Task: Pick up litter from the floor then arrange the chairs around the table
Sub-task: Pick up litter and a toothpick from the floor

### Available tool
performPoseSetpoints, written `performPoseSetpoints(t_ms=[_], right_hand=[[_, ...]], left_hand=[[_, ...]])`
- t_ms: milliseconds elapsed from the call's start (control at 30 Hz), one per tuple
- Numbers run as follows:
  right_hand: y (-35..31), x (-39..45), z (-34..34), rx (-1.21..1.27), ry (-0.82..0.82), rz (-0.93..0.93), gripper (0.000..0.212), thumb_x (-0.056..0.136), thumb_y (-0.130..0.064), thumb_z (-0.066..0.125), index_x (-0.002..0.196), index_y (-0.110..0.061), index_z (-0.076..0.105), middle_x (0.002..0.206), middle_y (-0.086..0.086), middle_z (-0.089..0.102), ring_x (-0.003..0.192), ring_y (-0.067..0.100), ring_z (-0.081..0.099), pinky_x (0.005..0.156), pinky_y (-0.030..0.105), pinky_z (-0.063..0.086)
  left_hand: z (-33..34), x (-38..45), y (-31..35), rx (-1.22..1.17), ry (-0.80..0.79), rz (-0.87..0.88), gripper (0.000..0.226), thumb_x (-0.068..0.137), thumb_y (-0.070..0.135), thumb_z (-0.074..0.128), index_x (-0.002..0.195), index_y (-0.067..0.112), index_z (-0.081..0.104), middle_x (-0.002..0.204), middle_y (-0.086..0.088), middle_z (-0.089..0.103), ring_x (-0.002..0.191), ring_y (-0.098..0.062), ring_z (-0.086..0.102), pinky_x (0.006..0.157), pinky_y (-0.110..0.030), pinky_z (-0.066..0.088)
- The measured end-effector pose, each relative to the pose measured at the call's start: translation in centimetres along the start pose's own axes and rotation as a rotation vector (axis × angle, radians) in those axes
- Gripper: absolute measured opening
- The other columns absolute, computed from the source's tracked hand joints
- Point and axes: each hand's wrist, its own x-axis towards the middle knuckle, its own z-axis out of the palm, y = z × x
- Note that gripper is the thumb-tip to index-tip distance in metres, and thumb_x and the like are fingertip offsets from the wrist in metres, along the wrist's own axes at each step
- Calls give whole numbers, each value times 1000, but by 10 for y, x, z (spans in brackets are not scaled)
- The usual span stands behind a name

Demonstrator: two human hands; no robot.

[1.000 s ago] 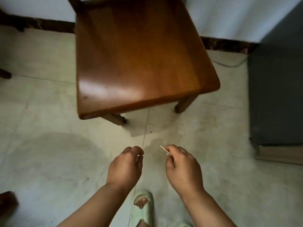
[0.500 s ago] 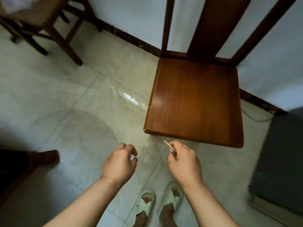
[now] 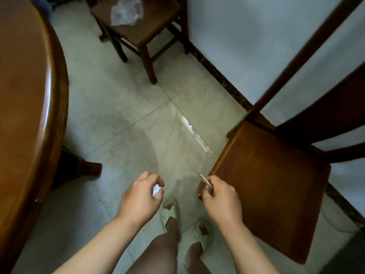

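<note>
The left hand [image 3: 141, 196] is curled round a white scrap [image 3: 156, 190]; the right hand [image 3: 221, 196] pinches a stick [image 3: 205, 181]. Keep both grips firm while checking the floor [image 3: 138, 123] ahead. Beyond, plastic [image 3: 126, 10] lies on the far chair [image 3: 142, 24].

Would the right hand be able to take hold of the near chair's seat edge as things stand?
Probably not cleanly: the right hand hovers beside the near chair with nothing between, but its fingers already pinch a thin stick, so a proper grip needs that put down first.
</note>
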Motion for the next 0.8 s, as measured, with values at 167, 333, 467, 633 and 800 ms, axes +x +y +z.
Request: performPoseSetpoints(t_ms=[167, 333, 467, 633, 800], right_hand=[[-63, 70, -18, -98, -30, -86, 3, 87, -17, 51, 90, -17, 53, 93, 4, 62, 88, 23, 60, 68, 32, 43], [-126, 137, -29, -139, -27, -142, 8, 86, -18, 51, 93, -17, 54, 92, 5, 62, 86, 25, 59, 66, 32, 42], [-172, 184, -45, -120, -22, -198, 10, 85, -15, 50, 94, -16, 56, 90, 6, 61, 83, 26, 58, 65, 32, 44], [-221, 238, -67, -143, -27, -251, 10, 84, -14, 51, 92, -15, 56, 91, 8, 63, 85, 28, 59, 69, 35, 47], [-283, 317, -92, -173, -46, -343, 5, 83, -12, 50, 84, -16, 54, 87, 8, 65, 82, 30, 61, 65, 34, 45]], left_hand=[[-37, 53, -6, -51, 26, -79, 7, 86, 25, 55, 92, 27, 60, 100, 7, 54, 94, -17, 57, 73, -28, 44], [-86, 122, -6, -88, 47, -91, 11, 85, 19, 54, 83, 30, 53, 90, 10, 49, 94, -20, 57, 67, -27, 36], [-126, 170, -1, -119, 90, -100, 9, 83, 17, 56, 85, 26, 57, 89, 11, 50, 93, -19, 56, 66, -25, 32], [-170, 223, 6, -192, 134, -103, 6, 83, 20, 59, 86, 25, 59, 98, 6, 61, 96, -19, 56, 71, -26, 40], [-214, 295, 13, -234, 195, -146, 9, 84, 18, 59, 91, 23, 62, 103, 3, 61, 99, -19, 57, 73, -25, 39]])
